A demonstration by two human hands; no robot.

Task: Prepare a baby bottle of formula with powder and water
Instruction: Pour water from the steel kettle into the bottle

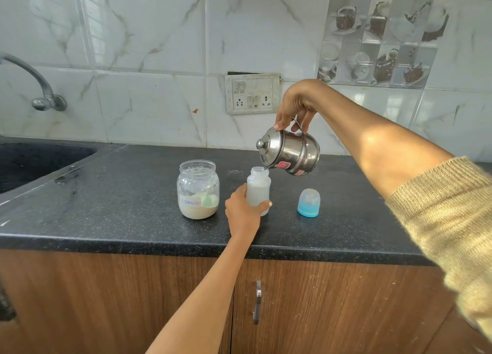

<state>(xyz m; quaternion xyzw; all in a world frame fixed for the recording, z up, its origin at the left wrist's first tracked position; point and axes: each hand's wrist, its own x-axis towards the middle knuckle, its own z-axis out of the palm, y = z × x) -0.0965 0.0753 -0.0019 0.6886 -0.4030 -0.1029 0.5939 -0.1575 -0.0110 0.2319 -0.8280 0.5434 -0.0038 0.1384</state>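
The jar (pixel 198 189) has a white label with "Formula" written in blue. It holds pale powder and a green scoop (pixel 209 197), and its top is open. The steel jug (pixel 290 152) has red stickers, but the words on them are too small to read.

Your left grip (pixel 243 210) is wrapped around the lower part of the baby bottle (pixel 258 187), thumb on one side and fingers on the other. The bottle stands upright near the middle of the black speckled surface (pixel 133 194), just right of the jar, with milky liquid inside.

Your right grip (pixel 294 108) pinches the jug's handle from above and tips it, spout at the bottle's open mouth.

A blue bottle cap (pixel 308 202) stands right of the bottle. A dark sink (pixel 40 162) sits at the surface's left end, with a tap (pixel 34 82) and a switch plate (pixel 253 93) on the marble-tiled wall.
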